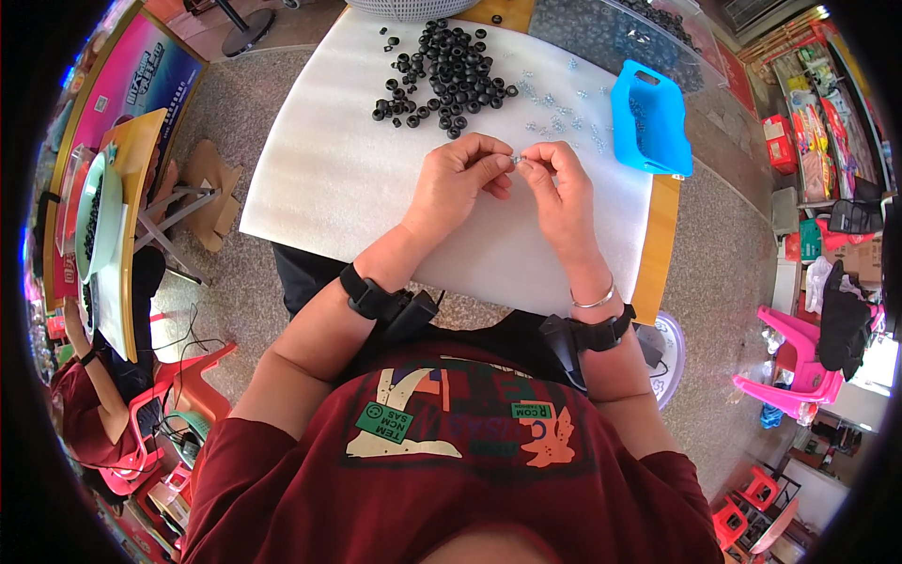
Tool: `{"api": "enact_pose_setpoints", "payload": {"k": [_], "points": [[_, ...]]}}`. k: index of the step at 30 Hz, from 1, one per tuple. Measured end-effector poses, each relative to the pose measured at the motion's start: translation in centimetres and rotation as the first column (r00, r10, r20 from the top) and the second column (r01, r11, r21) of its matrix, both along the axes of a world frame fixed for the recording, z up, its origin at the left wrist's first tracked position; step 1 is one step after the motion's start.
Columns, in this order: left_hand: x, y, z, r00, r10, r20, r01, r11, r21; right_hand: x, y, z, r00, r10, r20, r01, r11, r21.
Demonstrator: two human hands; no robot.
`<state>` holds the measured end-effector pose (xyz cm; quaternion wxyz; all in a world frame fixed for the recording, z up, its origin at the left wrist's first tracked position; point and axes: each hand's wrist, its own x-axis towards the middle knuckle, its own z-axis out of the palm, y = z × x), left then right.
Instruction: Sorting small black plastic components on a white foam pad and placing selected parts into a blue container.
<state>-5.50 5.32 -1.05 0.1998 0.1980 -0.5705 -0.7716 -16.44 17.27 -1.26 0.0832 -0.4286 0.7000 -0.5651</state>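
My left hand (460,180) and my right hand (560,193) meet over a white foam sheet (329,174). Thumb and forefinger of each are pinched on a tiny shiny piece (516,160) between them; its exact kind is too small to make out. Beyond the left hand lies a loose heap of black, round, knob-like parts (456,80). Past the right hand, small clear bluish pieces (557,123) are scattered over the foam. A bright blue plastic basket (667,141) stands at the right edge of the sheet, with more small pieces inside.
A clear bin (583,42) of dark parts sits at the far side, beside a grey woven basket (413,7). The table's wooden edge (658,249) shows at right. Another person's arm (111,404) is at far left, near a pale green bowl (105,216). Pink chairs (799,367) stand right.
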Motion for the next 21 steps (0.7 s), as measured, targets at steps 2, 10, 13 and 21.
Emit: {"api": "enact_pose_setpoints", "payload": {"k": [2,10,13,21], "points": [[-0.1,0.0,-0.3,0.998,0.068,0.002,-0.068,0.997,-0.038,0.0,0.0,-0.1,1.0,0.007,0.026,-0.007,1.0,-0.006],[-0.2,0.2,-0.6,0.93,0.364,-0.055,-0.276,0.59,-0.758,0.0,0.1,-0.2,0.999,-0.043,-0.023,0.044,0.999,0.028],[-0.3,0.2,-1.1,0.928,0.356,-0.11,-0.243,0.354,-0.903,-0.1,0.1,-0.3,0.998,-0.056,-0.029,0.057,0.998,0.037],[-0.1,0.2,-1.2,0.925,0.372,-0.069,-0.213,0.36,-0.908,-0.3,0.2,-0.1,0.996,-0.093,-0.009,0.093,0.996,0.006]]}}
